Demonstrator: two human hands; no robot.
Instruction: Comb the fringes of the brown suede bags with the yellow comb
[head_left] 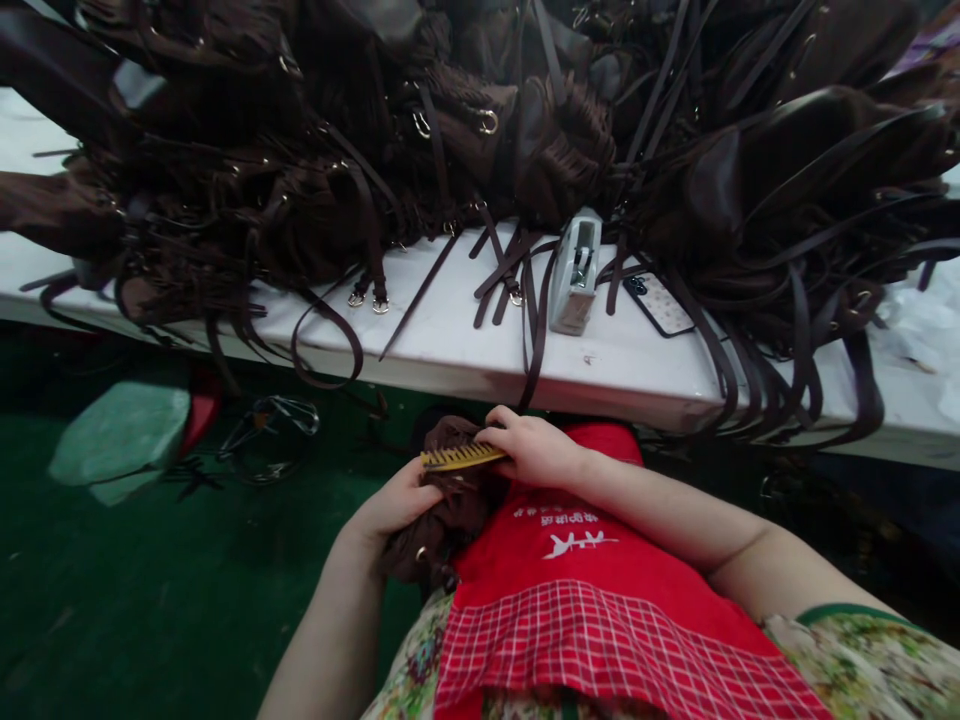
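Note:
On my lap lies a dark brown leather-like bag [431,535], bunched up, with a small metal ring low on its side. A yellow strip with dark, tooth-like marks [463,457] runs along its upper edge; I cannot make out exactly what it is. My left hand [397,500] is closed on the bag at the strip's left end, thumb toward me. My right hand [529,450] is closed at the strip's right end, its fingers bent over the bag's edge. What lies under the right fingers is partly hidden.
Brown bags [315,200] with straps and buckles are heaped along the white table [465,345]. A grey tape dispenser [576,275] and a phone in a patterned case [660,305] stand near its front edge. Straps hang over the edge. A green-covered stool [127,430] is at left.

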